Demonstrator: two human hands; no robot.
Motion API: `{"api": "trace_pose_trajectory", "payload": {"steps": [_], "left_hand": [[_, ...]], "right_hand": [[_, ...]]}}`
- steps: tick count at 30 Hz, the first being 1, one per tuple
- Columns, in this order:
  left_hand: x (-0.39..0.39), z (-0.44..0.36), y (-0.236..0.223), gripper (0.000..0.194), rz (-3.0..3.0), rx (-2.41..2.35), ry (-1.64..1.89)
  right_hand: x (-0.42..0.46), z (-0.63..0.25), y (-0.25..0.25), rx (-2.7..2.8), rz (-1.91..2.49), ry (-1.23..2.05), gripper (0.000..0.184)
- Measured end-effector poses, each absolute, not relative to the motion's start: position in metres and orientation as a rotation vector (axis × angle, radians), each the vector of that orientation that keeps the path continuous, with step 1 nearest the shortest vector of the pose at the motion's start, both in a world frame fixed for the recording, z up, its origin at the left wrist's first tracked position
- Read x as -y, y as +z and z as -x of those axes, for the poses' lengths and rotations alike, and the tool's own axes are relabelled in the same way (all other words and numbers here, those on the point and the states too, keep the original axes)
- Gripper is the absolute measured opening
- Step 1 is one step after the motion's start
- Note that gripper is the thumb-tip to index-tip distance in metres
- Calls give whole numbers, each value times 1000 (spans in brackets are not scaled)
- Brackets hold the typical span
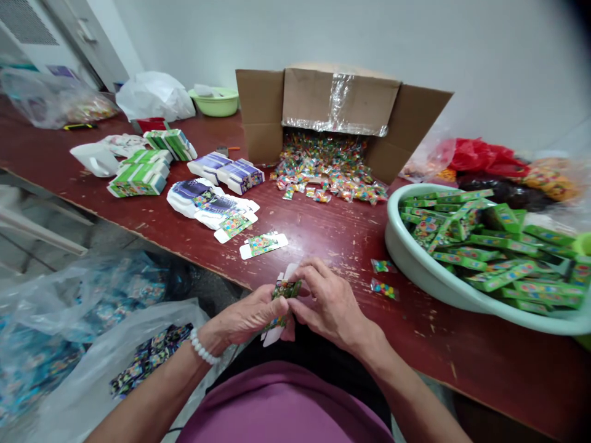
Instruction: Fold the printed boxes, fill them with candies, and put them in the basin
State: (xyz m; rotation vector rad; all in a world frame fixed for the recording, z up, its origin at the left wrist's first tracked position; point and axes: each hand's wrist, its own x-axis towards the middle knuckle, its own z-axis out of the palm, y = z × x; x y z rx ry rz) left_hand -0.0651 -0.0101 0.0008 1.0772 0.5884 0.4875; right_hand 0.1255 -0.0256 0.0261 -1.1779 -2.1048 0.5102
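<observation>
My left hand (249, 317) and my right hand (330, 304) meet at the near edge of the dark red table (323, 240). Together they pinch one small green printed carton (286, 289), partly folded, with its white flaps sticking out above and below my fingers. A flat unfolded carton blank (263, 244) lies on the table just beyond my hands. Two small wrapped candy packets (383, 278) lie to the right of my right hand.
A pale green basin (415, 258) full of folded green cartons sits at right. An open cardboard box (341, 104) spills wrapped candies at the back. Stacks of flat carton blanks (210, 203) lie at left. Clear plastic bags (92, 344) of packets hang below the table edge.
</observation>
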Motion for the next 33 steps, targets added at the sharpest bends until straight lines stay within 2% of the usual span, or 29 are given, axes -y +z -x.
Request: {"api": "trace_pose_trajectory", "payload": {"steps": [6, 10, 18, 24, 30, 31, 33], "left_hand": [[5, 68, -3, 66, -1080, -632, 429], [5, 68, -5, 66, -1103, -633, 401], [12, 67, -10, 67, -1058, -581, 369], [8, 65, -5, 67, -1042, -631, 310], [8, 64, -2, 44, -1041, -663, 124], [8, 65, -1, 41, -1039, -677, 131], [10, 66, 2, 35, -1065, -742, 200]], "right_hand": [[31, -125, 16, 2021, 1171, 719, 25], [35, -124, 15, 1992, 1225, 618, 19], [34, -127, 18, 1996, 1158, 685, 8], [33, -135, 23, 2017, 1124, 1030, 11], [27, -141, 9, 1814, 983, 1563, 21], [28, -141, 5, 1735, 981, 1601, 23], [30, -137, 0, 1642, 1062, 1457, 28]]}}
